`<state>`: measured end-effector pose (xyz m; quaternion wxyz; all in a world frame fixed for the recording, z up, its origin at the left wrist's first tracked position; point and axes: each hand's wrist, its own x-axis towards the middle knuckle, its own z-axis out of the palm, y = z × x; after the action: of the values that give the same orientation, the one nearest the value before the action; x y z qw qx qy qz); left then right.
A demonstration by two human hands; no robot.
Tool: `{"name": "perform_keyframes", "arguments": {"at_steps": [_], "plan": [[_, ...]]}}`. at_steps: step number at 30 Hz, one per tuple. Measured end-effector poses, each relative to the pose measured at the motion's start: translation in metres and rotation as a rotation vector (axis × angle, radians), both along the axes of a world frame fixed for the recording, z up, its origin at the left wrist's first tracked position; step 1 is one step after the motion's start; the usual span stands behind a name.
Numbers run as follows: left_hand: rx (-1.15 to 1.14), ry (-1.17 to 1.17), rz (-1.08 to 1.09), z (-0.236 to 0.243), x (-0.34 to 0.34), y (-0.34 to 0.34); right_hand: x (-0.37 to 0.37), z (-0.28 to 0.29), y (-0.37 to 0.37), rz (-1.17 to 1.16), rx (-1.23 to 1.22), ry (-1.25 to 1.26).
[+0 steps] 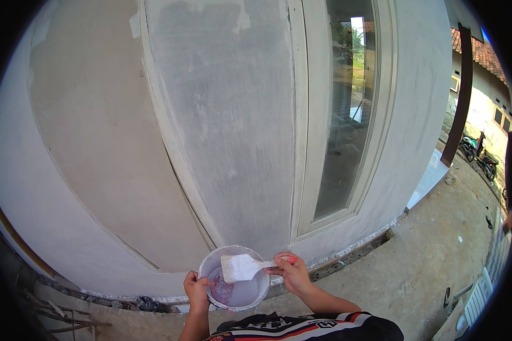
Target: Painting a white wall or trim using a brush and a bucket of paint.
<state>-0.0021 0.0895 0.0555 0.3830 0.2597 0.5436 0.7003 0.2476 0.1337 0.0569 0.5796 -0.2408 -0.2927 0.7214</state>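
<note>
My left hand grips the rim of a round white bucket on its left side, thumb over the edge. Whitish paint and a pinkish-red patch show on the inside of the bucket. My right hand is closed around the handle of a wide paintbrush. The bristles are coated white and lie over the bucket's opening, pointing left. In front of me stands a wall with a grey, patchily coated panel.
Right of the panel is a narrow framed window. A beige panel lies to the left. Along the wall's foot runs a rough gap beside the concrete floor. A white plastic chair stands at lower right, a motorbike farther off. Bent rods lie lower left.
</note>
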Motion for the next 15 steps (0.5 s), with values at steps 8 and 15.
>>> {"name": "perform_keyframes", "arguments": {"at_steps": [8, 15], "plan": [[-0.032, -0.033, -0.049, 0.043, -0.012, 0.005, 0.01, 0.067, 0.03, 0.085, 0.23, -0.198], [-0.018, -0.02, -0.222, 0.091, -0.035, 0.028, -0.003, 0.139, 0.073, 0.237, 0.193, -0.181]]}}
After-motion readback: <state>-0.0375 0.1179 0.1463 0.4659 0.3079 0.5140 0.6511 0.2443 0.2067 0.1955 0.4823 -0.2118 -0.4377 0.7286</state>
